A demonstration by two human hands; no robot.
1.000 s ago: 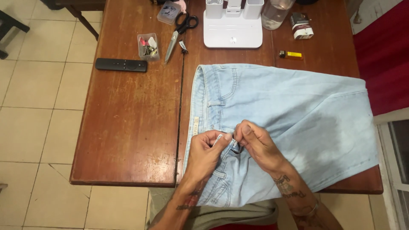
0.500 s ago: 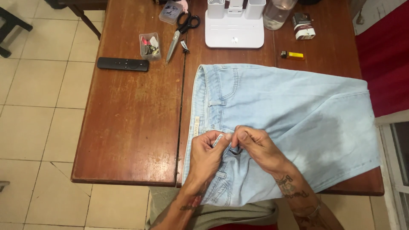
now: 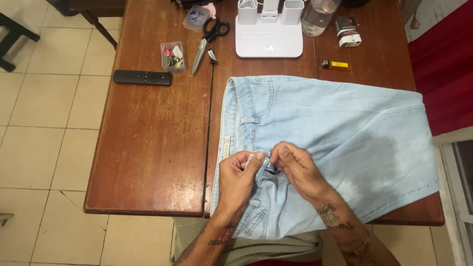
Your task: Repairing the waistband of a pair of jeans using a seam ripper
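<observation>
Both hands pinch the light-blue jeans [image 3: 315,128] at the fly near the waistband: left hand [image 3: 236,180] and right hand [image 3: 295,170] almost touching. Jeans lie flat on the wooden table [image 3: 148,148].

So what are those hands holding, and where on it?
Both the left hand and right hand pinch the pale blue jeans at the waistband.
</observation>
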